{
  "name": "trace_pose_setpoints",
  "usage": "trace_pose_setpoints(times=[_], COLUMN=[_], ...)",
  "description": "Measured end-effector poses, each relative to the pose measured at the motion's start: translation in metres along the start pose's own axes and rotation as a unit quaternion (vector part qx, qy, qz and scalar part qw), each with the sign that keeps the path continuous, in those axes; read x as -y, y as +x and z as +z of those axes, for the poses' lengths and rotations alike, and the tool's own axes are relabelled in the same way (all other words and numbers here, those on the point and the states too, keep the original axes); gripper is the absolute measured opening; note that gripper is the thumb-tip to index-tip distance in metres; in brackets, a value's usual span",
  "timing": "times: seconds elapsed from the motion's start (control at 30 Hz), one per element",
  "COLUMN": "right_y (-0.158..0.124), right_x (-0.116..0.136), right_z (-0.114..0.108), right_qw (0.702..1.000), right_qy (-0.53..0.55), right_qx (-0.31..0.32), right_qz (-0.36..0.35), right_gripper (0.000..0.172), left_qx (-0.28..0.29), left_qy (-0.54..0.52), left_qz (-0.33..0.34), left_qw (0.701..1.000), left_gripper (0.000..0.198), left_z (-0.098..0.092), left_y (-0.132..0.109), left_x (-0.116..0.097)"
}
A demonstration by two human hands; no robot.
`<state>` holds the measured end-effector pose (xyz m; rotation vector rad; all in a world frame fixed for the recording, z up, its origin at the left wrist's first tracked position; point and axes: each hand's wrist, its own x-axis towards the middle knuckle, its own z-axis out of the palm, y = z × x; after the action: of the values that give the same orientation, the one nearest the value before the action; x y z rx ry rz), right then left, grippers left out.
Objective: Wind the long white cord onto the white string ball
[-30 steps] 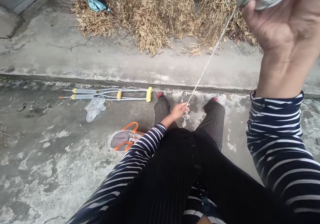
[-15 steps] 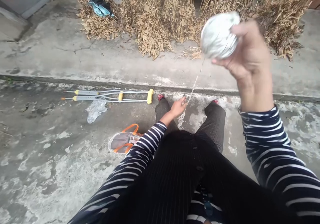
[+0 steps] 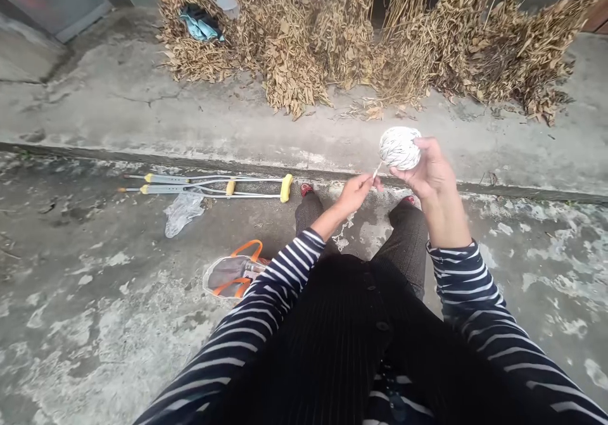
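A round ball of white yarn (image 3: 399, 148) with dark flecks is gripped at its right side by my right hand (image 3: 434, 173), held in front of me above the concrete. A short strand of yarn (image 3: 377, 170) leaves the ball's lower left. My left hand (image 3: 357, 192) pinches that strand close to the ball. Below the left hand, a loose, looped length of yarn (image 3: 345, 227) hangs near my legs, its lower end partly hidden by my clothing.
To the left, crutches (image 3: 213, 185) with yellow pads lie by a clear plastic bag (image 3: 184, 213). A bag with orange handles (image 3: 232, 273) stands near my left arm. Dried plant stalks (image 3: 294, 51) line the raised concrete ledge (image 3: 213, 121), with a blue and black cloth (image 3: 202, 25) on them.
My right hand has come down and to the left with the yarn ball. My left hand has risen slightly rightward, and the strand between the hands is much shorter.
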<state>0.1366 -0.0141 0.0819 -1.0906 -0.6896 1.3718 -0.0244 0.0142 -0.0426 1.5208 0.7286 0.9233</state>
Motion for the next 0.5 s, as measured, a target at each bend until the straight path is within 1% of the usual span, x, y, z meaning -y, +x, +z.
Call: trace_pose_setpoints(times=[0.07,0.17,0.2,0.27,0.3,0.33,0.37,0.43,0.5], right_y=[0.000,0.001,0.001,0.001,0.001,0.000,-0.001,-0.003,-0.007], right_x=[0.007,0.024,0.030,0.037,0.038,0.036,0.031,0.019,0.007], right_z=[-0.007,-0.014,-0.014,-0.012,-0.010,-0.007,-0.004,0.004,0.011], right_qw=[0.999,0.996,0.994,0.993,0.994,0.995,0.997,0.999,1.000], right_qy=[0.012,0.022,0.020,0.014,0.011,0.009,0.008,0.008,0.008], right_qx=[-0.020,-0.024,-0.024,-0.028,-0.029,-0.027,-0.022,-0.002,0.017], right_qz=[-0.030,-0.087,-0.103,-0.116,-0.110,-0.096,-0.078,-0.038,-0.012], right_gripper=[0.045,0.048,0.051,0.056,0.057,0.056,0.054,0.047,0.042], left_qx=[0.025,0.085,0.096,0.088,0.073,0.057,0.040,0.017,0.000], left_qy=[0.046,0.126,0.140,0.141,0.132,0.119,0.105,0.072,0.027], left_qz=[-0.052,-0.145,-0.168,-0.205,-0.213,-0.210,-0.195,-0.132,-0.064], left_qw=[0.997,0.978,0.971,0.965,0.965,0.969,0.974,0.988,0.998], left_gripper=[0.029,0.028,0.027,0.023,0.022,0.022,0.027,0.038,0.043], left_z=[0.001,0.001,0.000,-0.003,-0.005,-0.007,-0.009,-0.012,-0.013], left_y=[-0.027,-0.073,-0.086,-0.102,-0.103,-0.098,-0.088,-0.055,-0.014], left_x=[0.017,0.049,0.059,0.071,0.073,0.072,0.067,0.051,0.030])
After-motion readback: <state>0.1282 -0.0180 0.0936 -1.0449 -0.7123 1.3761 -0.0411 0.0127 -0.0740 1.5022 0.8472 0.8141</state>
